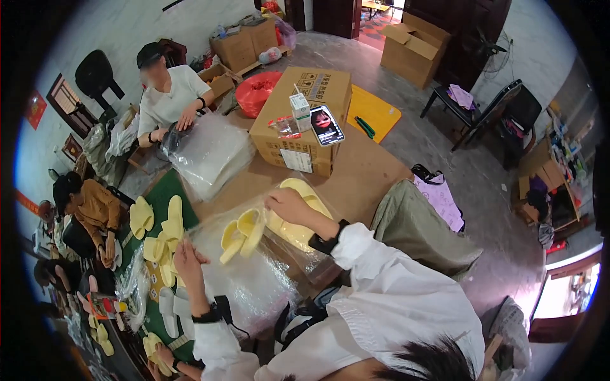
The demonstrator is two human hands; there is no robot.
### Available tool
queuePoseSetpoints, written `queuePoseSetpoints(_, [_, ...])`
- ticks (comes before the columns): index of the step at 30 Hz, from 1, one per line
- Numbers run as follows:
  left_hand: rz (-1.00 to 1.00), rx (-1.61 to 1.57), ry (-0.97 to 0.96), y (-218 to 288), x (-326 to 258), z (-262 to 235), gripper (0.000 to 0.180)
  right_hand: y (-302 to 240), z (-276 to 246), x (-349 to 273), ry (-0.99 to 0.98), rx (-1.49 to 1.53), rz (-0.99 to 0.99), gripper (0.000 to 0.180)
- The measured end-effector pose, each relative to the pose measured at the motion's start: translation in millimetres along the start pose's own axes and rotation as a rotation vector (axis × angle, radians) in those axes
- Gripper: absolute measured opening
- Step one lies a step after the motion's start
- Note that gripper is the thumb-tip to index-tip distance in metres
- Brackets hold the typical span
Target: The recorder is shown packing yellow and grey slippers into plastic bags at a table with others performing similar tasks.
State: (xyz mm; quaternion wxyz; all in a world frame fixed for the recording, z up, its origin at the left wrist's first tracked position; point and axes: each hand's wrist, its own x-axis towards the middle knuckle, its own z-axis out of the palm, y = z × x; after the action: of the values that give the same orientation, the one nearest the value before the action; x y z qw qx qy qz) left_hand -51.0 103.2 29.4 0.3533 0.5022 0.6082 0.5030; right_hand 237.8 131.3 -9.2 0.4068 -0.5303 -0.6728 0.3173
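The right hand [287,204] pinches a pair of yellow slippers [243,232] at the heel end, inside the clear plastic bag [254,279]. The left hand [185,257] grips the bag's edge, fingers closed — best kept taut, so the slippers slide in flat.

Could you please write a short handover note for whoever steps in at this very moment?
Left hand pinches the edge of a clear plastic bag spread on the table.
Right hand holds a pair of yellow slippers over the bag's mouth; another yellow pair lies just behind.
Done: no bagged pair shows by the hands.
Left: this pair is not yet inside; more loose slippers lie on the green mat to the left.
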Motion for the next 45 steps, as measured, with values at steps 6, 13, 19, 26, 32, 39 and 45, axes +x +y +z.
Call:
queuePoseSetpoints(6, [0.295,-0.078,0.109,21,23,34,0.029,-11,15,40,0.336,0.249,-0.108,0.016])
queuePoseSetpoints(13, [0.354,0.177,-0.006,-5,-29,66,0.022,34,-35,-2,0.494,0.091,0.002,0.013])
queuePoseSetpoints(19, [0.151,0.435,-0.471,-106,-82,75,0.011,78,-90,-19,0.666,-0.044,0.015,0.024])
queuePoseSetpoints(26, [0.000,0.403,-0.615,-128,-115,90,0.023,96,-126,21,0.713,-0.587,0.116,0.052])
queuePoseSetpoints(32, [-0.047,0.453,-0.585,-127,-109,86,0.025,96,-136,54,0.475,-0.767,0.242,0.074])
queuePoseSetpoints(39, [-0.080,0.402,-0.566,-131,-109,86,0.023,116,-137,81,0.409,-0.707,0.439,0.090])
queuePoseSetpoints(45, [-0.088,0.378,-0.546,-132,-109,87,0.018,123,-138,89,0.489,-0.762,0.387,0.088])
